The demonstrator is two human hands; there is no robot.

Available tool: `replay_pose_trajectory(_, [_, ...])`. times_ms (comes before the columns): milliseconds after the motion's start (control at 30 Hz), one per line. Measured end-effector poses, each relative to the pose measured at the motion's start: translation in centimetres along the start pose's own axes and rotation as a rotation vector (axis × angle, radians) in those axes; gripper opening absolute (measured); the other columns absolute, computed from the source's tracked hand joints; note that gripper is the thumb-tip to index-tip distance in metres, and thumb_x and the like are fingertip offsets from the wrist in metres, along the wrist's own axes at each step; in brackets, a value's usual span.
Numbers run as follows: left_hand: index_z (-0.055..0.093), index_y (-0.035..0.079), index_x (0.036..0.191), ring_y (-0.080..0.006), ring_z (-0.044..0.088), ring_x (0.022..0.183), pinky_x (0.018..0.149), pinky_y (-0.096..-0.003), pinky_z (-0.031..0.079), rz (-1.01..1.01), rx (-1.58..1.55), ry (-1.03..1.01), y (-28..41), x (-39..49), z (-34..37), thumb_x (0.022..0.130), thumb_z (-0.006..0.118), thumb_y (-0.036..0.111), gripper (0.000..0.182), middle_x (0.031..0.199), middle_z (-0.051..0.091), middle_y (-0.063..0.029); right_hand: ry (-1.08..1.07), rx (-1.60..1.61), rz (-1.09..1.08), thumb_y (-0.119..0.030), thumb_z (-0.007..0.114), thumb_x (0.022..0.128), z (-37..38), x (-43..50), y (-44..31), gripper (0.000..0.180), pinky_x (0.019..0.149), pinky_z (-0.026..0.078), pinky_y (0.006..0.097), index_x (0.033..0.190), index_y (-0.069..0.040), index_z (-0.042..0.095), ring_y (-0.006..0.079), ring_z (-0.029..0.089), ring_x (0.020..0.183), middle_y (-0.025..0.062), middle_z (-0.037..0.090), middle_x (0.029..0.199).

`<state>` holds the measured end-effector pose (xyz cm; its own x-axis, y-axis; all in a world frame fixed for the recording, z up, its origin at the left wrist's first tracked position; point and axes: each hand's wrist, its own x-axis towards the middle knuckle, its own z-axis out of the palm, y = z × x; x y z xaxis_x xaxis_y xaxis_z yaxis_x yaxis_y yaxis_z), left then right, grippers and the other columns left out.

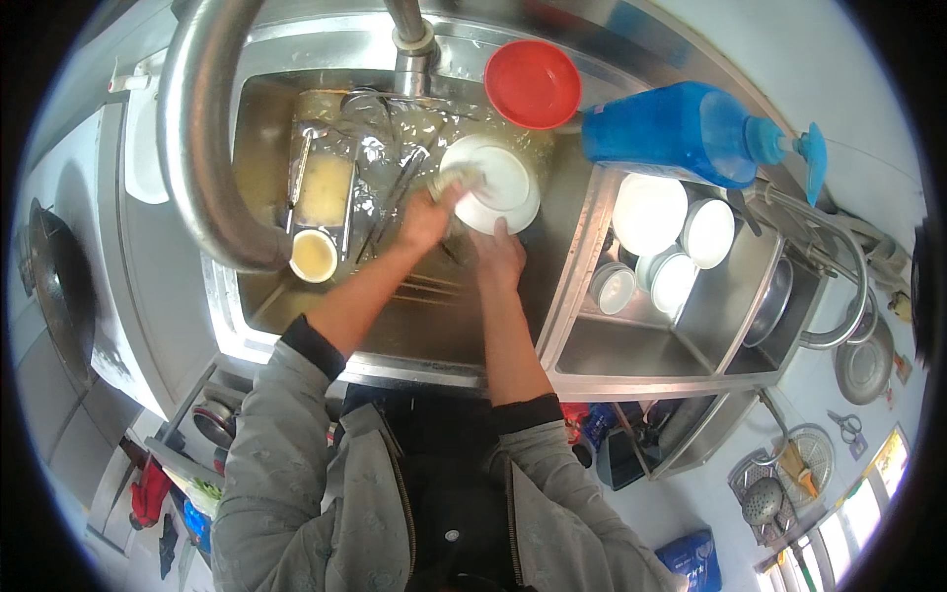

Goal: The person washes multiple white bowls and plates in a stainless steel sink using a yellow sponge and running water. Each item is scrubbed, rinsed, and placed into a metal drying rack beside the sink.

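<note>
Over a steel sink basin of cloudy water, my right hand (501, 255) grips the near rim of a white plate (503, 177). A pale, blurred cloth or sponge (455, 180) is in my left hand (433, 214), pressed to the left part of that plate. Chopsticks (399, 192) and other utensils lie in the water to the left. Beside them are a rectangular container (324, 191) and a white cup (314, 256), both with yellowish liquid. A red bowl (533, 83) stands at the basin's back right corner.
A blue pump bottle (666, 133) lies across the back of the divider. White bowls (669, 277) and a white plate (649, 214) sit in the right basin. A thick steel pipe (200, 133) arches over the left side; a faucet (414, 52) stands at the back.
</note>
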<state>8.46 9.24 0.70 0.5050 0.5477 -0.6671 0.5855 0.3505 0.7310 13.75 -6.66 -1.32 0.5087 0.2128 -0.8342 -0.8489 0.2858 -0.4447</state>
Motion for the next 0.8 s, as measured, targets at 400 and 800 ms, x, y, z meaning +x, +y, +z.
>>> replay_pose_trajectory(400, [0.073, -0.001, 0.126, -0.0311, 0.072, 0.113, 0.101, -0.0381, 0.054, -0.063, -0.085, -0.029, -0.3, -2.7, 0.3, 0.101, 0.070, 0.039, 0.048, 0.122, 0.076, -0.0195, 0.098, 0.122, 0.171, -0.022, 0.073, 0.101, -1.2, 0.4, -0.2, 0.057, 0.115, 0.049, 0.0481, 0.148, 0.000, 0.051, 0.0309, 0.061, 0.131, 0.0139, 0.062, 0.144])
replay_pose_trajectory(800, [0.055, 0.000, 0.149, -0.0259, 0.053, 0.143, 0.123, -0.0419, 0.035, -0.060, -0.157, -0.637, 3.4, 1.8, -7.9, 0.105, 0.062, 0.047, 0.065, 0.149, 0.062, -0.0124, -0.208, -0.695, -0.105, -0.005, 0.082, 0.087, 2.3, -5.7, -6.8, 0.059, 0.103, 0.053, 0.0363, 0.141, 0.003, 0.059, 0.0223, 0.068, 0.116, 0.0124, 0.070, 0.130])
